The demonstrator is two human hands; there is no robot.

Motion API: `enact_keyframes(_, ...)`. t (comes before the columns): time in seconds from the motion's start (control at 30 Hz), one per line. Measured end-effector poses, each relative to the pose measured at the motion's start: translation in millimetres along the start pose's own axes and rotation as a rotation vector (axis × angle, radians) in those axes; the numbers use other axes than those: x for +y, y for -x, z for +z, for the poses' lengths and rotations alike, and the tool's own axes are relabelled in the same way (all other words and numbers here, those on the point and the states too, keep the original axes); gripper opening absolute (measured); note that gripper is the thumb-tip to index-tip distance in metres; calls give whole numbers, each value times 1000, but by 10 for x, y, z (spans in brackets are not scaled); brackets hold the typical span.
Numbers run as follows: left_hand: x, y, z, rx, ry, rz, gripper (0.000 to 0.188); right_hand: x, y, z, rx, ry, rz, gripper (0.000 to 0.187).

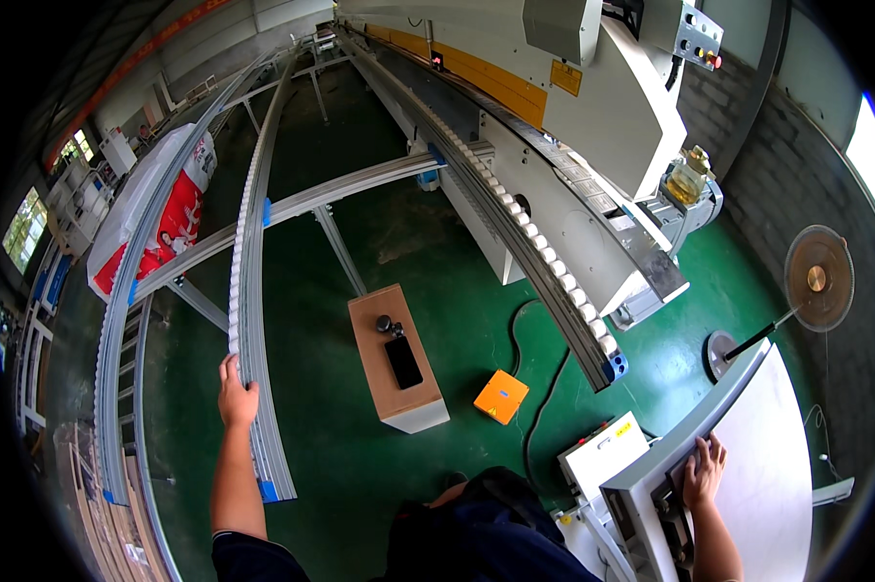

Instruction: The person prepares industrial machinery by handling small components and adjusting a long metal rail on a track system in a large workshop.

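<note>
My left hand rests on the left edge of a long aluminium rail, beside its row of white rollers. The fingers point forward and the thumb is apart; no loose object shows in it. Over on the right, my right hand lies with fingers spread on the edge of a pale grey cabinet. Dark parts show in a recess of the cabinet, just left of this hand. A wooden-topped box stands on the floor between my arms, with a black phone and small black items on it.
A second roller rail runs along a large cream machine. A crossbeam joins the rails. An orange box and a black cable lie on the green floor. At right stands a fan.
</note>
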State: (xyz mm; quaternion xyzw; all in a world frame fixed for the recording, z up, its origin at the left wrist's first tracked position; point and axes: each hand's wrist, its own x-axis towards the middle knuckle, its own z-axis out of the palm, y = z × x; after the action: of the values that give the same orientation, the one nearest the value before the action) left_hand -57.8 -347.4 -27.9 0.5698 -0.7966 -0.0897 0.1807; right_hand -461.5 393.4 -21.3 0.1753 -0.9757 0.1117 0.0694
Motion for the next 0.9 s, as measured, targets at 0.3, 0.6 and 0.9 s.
enact_keyframes(0.3,-17,-17,18,11,-14,8,64,14,1,16,-1,5,2,42)
enact_keyframes(0.6,-23,12,29,23,10,10,63,15,-16,0,-6,1,7,41)
enact_keyframes(0.9,45,22,-33,18,9,-18,62,137,33,93,15,55,-29,45)
